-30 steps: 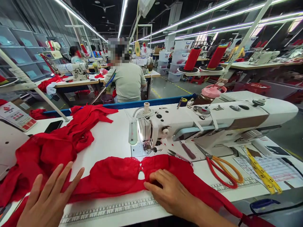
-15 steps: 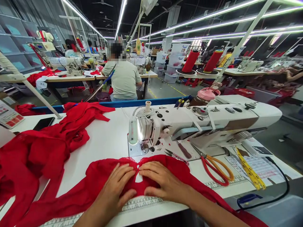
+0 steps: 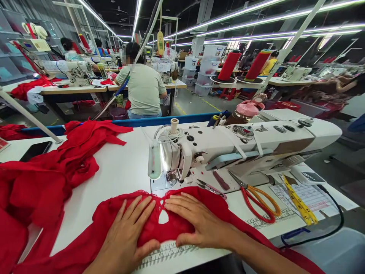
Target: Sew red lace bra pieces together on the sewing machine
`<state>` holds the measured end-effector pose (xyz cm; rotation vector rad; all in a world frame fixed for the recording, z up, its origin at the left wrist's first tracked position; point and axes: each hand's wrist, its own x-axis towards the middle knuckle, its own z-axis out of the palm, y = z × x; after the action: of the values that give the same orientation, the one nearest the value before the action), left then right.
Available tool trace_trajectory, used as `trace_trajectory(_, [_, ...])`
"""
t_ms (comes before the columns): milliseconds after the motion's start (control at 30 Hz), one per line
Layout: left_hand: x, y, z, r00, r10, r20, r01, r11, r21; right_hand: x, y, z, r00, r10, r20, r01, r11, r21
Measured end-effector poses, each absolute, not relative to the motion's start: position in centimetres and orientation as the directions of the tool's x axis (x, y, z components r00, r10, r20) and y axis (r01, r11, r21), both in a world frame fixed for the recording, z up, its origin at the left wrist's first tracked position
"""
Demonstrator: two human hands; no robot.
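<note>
A red lace garment (image 3: 171, 228) lies spread on the white sewing table (image 3: 125, 171), just in front of the sewing machine (image 3: 228, 146). My left hand (image 3: 128, 236) lies flat on its left half, fingers apart. My right hand (image 3: 196, 222) presses flat on its right half. A small keyhole gap in the lace shows between the two hands. The needle area of the machine is a short way beyond my fingertips. Neither hand grips anything.
A heap of red fabric (image 3: 48, 175) covers the table's left side, with a black phone (image 3: 35, 150) beyond it. Orange-handled scissors (image 3: 261, 203), small snips (image 3: 211, 187), a yellow tape measure (image 3: 299, 203) lie to the right. A person (image 3: 142, 89) sits with their back turned ahead.
My left hand came from the table's left edge onto the garment beside my right hand. Both hands have since flattened and spread apart over the lace.
</note>
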<state>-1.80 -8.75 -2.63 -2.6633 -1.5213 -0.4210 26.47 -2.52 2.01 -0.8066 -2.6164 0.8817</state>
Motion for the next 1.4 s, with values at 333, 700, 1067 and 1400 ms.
trace_trajectory(333, [-2.6, -8.6, -2.1, 0.506, 0.83, 0.232, 0.84, -0.536, 0.084, 27.1, -1.6, 3.4, -0.833, 0.549, -0.071, 0.429, 0.558, -0.71])
trace_trajectory(700, [-2.6, -6.5, 0.4, 0.533, 0.846, 0.012, 0.838, -0.53, 0.131, 26.8, -0.3, 4.2, -0.882, 0.464, -0.082, 0.407, 0.664, -0.627])
trace_trajectory(1067, [0.2, -5.2, 6.0, 0.378, 0.79, -0.484, 0.924, -0.356, 0.14, 26.4, 0.5, 5.0, -0.867, 0.419, -0.27, 0.482, 0.563, -0.672])
trace_trajectory(1400, [0.2, -5.0, 5.9, 0.361, 0.794, -0.49, 0.931, -0.336, 0.141, 26.6, 0.3, 4.7, -0.868, 0.429, -0.251, 0.466, 0.529, -0.709])
